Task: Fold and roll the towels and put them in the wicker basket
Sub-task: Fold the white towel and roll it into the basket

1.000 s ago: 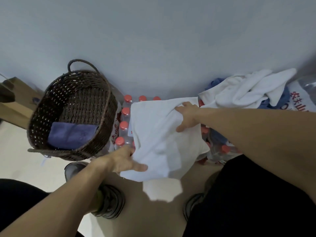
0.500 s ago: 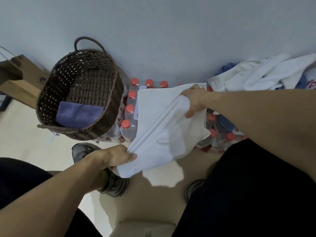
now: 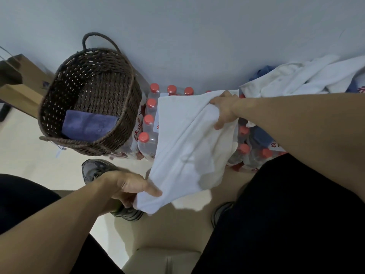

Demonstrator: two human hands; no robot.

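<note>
Pale wall, bottle packs (image 3: 150, 123) on floor. White towel (image 3: 185, 147), soft, light, floppy, drapes over them; my left hand (image 3: 128, 186) pinches near corner, right hand (image 3: 225, 107) grips far edge. Corners hold best. Wicker basket (image 3: 59, 91) left.

Bare forearms, black trousers (image 3: 296, 224), dark grey trainers (image 3: 94, 171)

I see a pale floor (image 3: 25, 161) carrying shrink-wrapped packs of red-capped water bottles (image 3: 147, 139) against the wall at twelve o'clock. The wicker basket (image 3: 126, 123) sits at ten o'clock, touching the bottles. A brown paper bag (image 3: 21, 84) stands farther out at nine o'clock. My dark shoes (image 3: 94, 170) rest nearer me.
</note>
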